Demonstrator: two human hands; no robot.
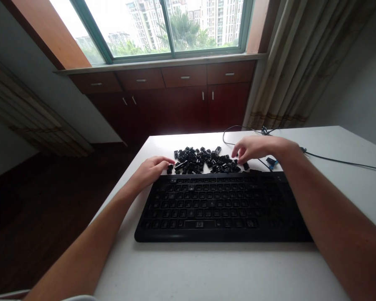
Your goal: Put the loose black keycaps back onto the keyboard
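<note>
Dozens of loose keys: heaped between the keyboard and the table's far edge, probably to stay within both hands' reach.
Keyboard: flat, mostly bare of keys, nearer the table's left edge, long side facing the person.
Left hand: fingers open, outstretched at the heap's left end.
Right hand: fingers bent at its right end, suiting small pieces; cannot tell whether they grip one.
Table: bears everything.
</note>
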